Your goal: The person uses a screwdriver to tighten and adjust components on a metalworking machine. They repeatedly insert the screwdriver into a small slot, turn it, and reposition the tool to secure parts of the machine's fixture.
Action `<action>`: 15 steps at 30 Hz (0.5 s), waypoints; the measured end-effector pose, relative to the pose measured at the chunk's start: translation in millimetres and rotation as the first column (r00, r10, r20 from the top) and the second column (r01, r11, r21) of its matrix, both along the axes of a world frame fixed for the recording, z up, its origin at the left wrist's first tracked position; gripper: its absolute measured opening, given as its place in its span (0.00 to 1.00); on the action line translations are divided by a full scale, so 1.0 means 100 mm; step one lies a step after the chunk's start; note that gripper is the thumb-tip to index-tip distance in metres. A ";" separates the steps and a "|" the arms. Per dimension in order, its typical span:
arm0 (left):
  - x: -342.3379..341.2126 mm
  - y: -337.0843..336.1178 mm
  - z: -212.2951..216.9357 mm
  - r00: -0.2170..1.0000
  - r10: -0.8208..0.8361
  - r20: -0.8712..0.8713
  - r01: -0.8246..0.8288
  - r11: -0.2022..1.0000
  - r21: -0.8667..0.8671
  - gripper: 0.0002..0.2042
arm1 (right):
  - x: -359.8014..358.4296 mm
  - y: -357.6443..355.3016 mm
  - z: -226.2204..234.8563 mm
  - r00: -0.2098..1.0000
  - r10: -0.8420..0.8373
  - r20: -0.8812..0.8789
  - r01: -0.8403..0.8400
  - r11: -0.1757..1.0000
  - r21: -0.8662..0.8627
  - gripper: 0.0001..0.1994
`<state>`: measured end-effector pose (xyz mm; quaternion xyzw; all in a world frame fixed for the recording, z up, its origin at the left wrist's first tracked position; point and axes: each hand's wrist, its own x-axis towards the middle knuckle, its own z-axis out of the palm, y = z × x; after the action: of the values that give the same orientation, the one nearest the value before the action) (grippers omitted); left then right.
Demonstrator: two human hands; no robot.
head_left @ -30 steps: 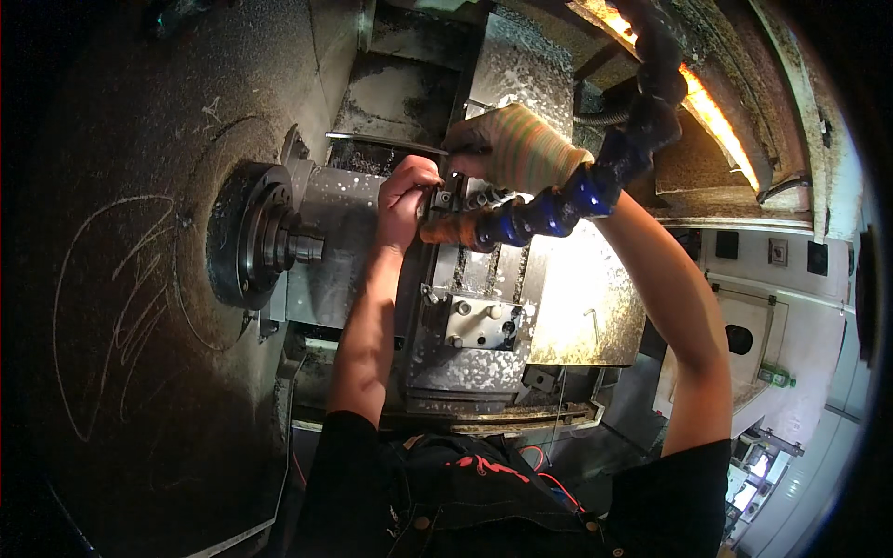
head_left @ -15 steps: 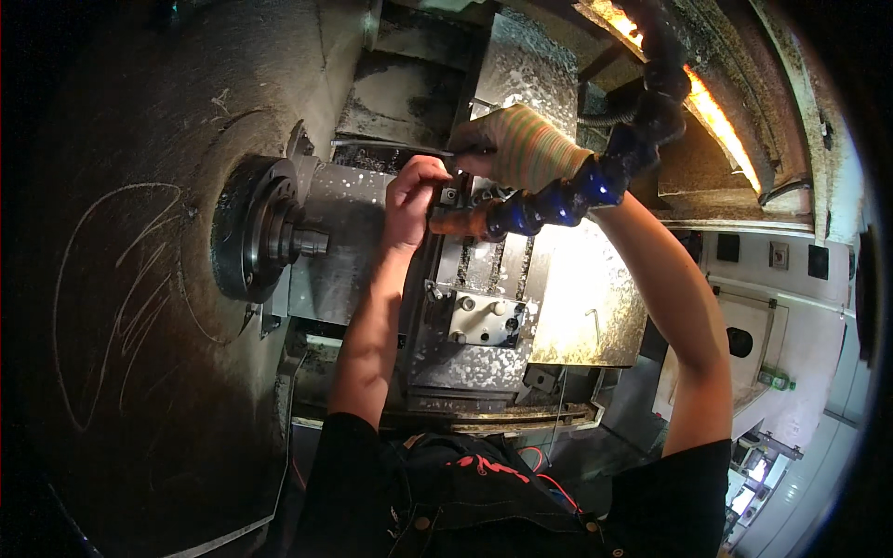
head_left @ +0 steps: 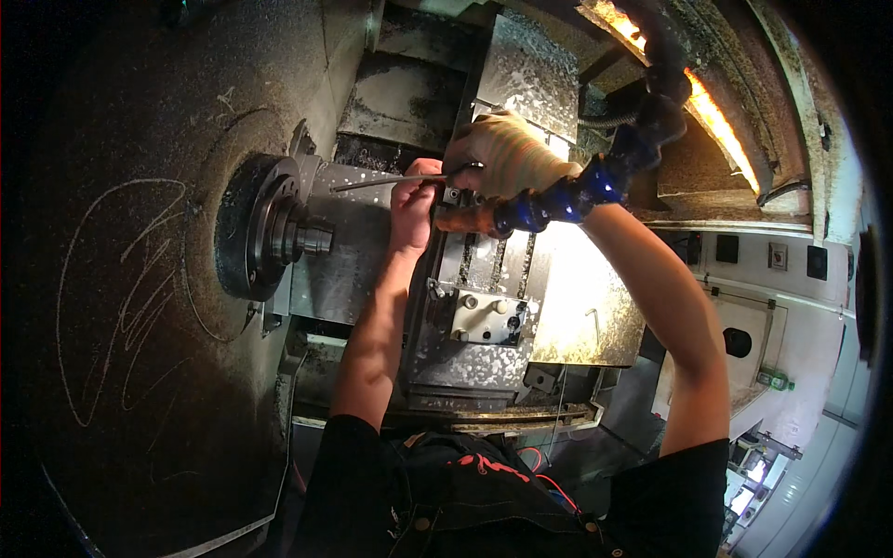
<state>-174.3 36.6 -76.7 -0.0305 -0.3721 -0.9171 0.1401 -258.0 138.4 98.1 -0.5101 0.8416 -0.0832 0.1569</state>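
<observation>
In my right hand [head_left: 507, 153], which wears a striped knitted glove, is a thin straight metal rod [head_left: 367, 183]. Its grey length points left and its other end goes under the gloved fingers. My left hand [head_left: 412, 206] is bare, its fingers curled at the rod beside a small dark metal block [head_left: 453, 196] on the machine's slide. What those fingertips grip is hidden. Just below both hands, the orange nozzle [head_left: 468, 220] of a blue jointed coolant hose [head_left: 558, 203] crosses in front of the slide.
At left a round spindle chuck [head_left: 256, 228] sticks out of the dark machine wall. A pale block with round holes [head_left: 486, 317] sits on the slotted slide [head_left: 465, 370]. On the brightly lit plate [head_left: 567, 339] at right lies a small bent hex key [head_left: 596, 323].
The rod's free left end has swung down toward me. My gloved right hand has shifted slightly left and turned; my left hand stays nearly in place.
</observation>
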 end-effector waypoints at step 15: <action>0.05 -0.06 0.00 0.997 -0.070 -0.023 0.066 0.989 -0.134 0.13 | 0.14 0.07 -0.19 0.999 -0.006 -0.051 -0.004 0.981 -0.195 0.20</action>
<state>-169.4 31.0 -76.8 -0.0650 -0.4292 -0.8939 0.1117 -243.7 145.9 78.7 -0.5247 0.8332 -0.1526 0.0845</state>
